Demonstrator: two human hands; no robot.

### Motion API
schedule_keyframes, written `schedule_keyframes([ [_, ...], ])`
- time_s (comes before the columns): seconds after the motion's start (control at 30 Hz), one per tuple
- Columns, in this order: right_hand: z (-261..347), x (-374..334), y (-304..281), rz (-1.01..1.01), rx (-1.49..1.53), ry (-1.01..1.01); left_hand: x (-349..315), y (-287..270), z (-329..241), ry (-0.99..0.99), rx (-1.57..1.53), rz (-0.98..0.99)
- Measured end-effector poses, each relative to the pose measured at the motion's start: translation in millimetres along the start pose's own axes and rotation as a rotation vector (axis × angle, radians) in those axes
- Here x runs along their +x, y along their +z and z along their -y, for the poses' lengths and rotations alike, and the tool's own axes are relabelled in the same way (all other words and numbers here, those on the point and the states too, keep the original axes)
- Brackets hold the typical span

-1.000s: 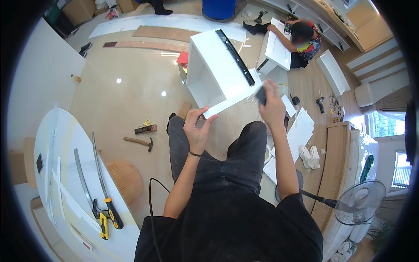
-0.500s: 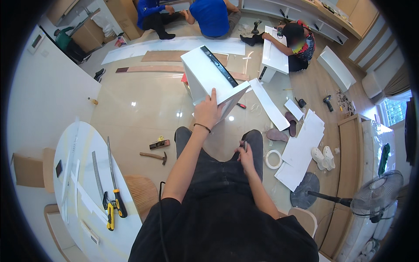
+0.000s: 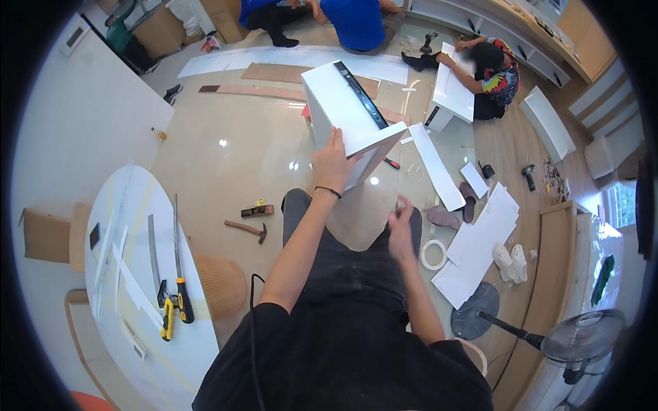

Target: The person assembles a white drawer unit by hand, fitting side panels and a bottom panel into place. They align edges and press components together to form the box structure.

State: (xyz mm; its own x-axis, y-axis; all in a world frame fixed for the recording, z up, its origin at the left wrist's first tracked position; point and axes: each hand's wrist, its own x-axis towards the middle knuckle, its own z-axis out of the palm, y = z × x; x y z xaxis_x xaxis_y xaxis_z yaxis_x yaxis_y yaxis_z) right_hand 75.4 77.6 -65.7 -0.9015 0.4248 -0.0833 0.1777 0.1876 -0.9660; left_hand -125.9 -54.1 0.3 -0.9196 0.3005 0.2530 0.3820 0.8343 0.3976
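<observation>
In front of me a white drawer point(image 3: 327, 96) stands tilted, with a dark metal slide rail point(image 3: 361, 94) along its upper edge. My left hand point(image 3: 332, 163) grips its near side, fingers lying on the white face and thumb toward the front panel point(image 3: 375, 159). Over my right thigh, my right hand point(image 3: 403, 233) is closed, fingertips pinched round a small thin item that is too blurred to name. The right hand is apart from the drawer. What supports the drawer underneath is mostly hidden; a bit of red shows behind its left side.
A claw hammer point(image 3: 248, 228) and a hand plane point(image 3: 258, 211) lie on the floor to the left. The oval table point(image 3: 185, 356) bears saws. At right are a tape roll point(image 3: 432, 254), white panels point(image 3: 480, 240) and a fan point(image 3: 582, 342). Co-workers sit at the back, one at another white unit point(image 3: 452, 92).
My right hand has risen and moved slightly forward off my lap, with its small item. My left hand keeps its hold on the drawer. The whole view has shifted a little.
</observation>
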Motion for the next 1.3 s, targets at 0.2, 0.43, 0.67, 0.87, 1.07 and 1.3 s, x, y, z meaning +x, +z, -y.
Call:
schedule_keyframes([
  [0.2, 145, 136, -12, 0.186, -0.422, -0.41, 12, -9, 10, -0.068, -0.122, 0.079],
  [0.43, 186, 222, 71, 0.257, -0.838, -0.417, 14, -7, 25, 0.054, -0.189, 0.097],
  [0.67, 171, 221, 88, 0.36, -1.132, -0.528, -7, -3, 15, 0.113, -0.156, -0.027],
  [0.87, 167, 217, 99, 0.265, -1.202, -0.512, -6, -7, 14, 0.096, -0.147, 0.007],
  [1.07, 171, 243, 120, 0.162, -1.19, -0.557, -7, -4, 14, 0.077, -0.209, -0.009],
  [1.3, 172, 249, 125, 0.11, -1.132, -0.576, -18, -2, 5, 0.067, -0.138, 0.027],
])
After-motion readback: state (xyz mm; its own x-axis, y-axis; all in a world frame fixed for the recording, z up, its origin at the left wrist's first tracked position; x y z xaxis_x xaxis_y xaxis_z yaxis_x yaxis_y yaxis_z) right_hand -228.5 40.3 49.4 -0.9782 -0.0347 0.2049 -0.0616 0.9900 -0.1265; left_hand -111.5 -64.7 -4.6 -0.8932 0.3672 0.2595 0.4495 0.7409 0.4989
